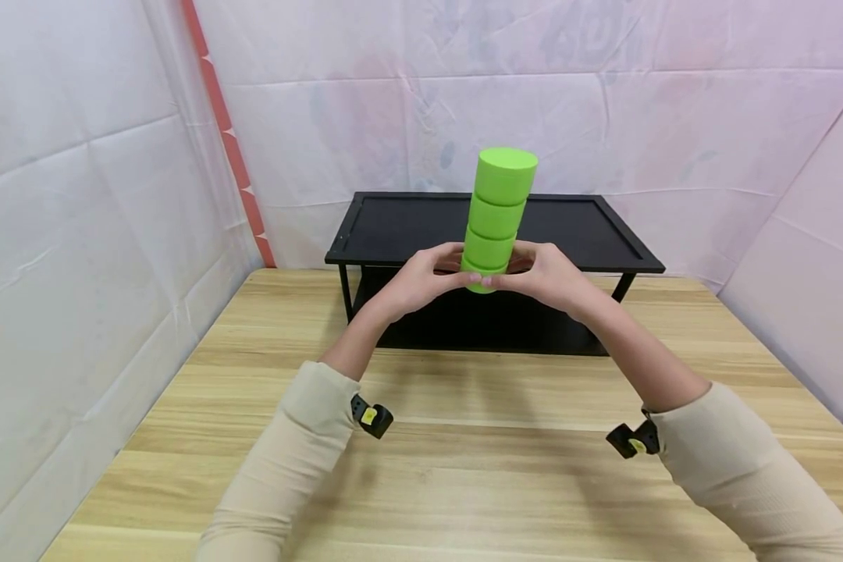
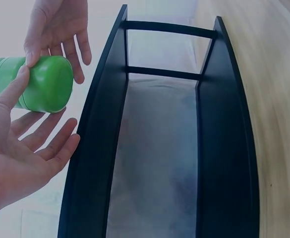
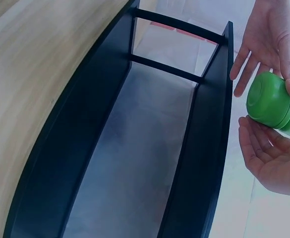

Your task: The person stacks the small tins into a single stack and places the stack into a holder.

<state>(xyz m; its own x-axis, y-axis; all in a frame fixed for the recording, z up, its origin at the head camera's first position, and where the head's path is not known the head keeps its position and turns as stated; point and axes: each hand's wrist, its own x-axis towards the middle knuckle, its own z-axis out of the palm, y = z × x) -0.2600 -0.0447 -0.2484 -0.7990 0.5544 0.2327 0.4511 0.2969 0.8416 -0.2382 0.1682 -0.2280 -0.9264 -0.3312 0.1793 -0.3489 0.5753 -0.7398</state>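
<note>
A tall bright green cylinder [image 1: 495, 215], banded by grooves into several round sections like stacked cups, is held up in front of the black shelf. It leans slightly, its flat top tipped to the right. My left hand [image 1: 421, 281] and right hand [image 1: 548, 277] grip its lower end from both sides, thumbs at the front and fingers behind. In the left wrist view the rounded base of the cylinder [image 2: 48, 84] shows between the two hands. The right wrist view also shows the base [image 3: 269, 101], with the left thumb and right thumb against its side.
A low two-level black shelf [image 1: 407, 226] stands at the back of the wooden table [image 1: 464, 468], behind the hands. White sheeting [image 1: 309, 140] hangs at the back and both sides, with a red strip [image 1: 226, 133] at the left. Small black cameras sit on both cuffs.
</note>
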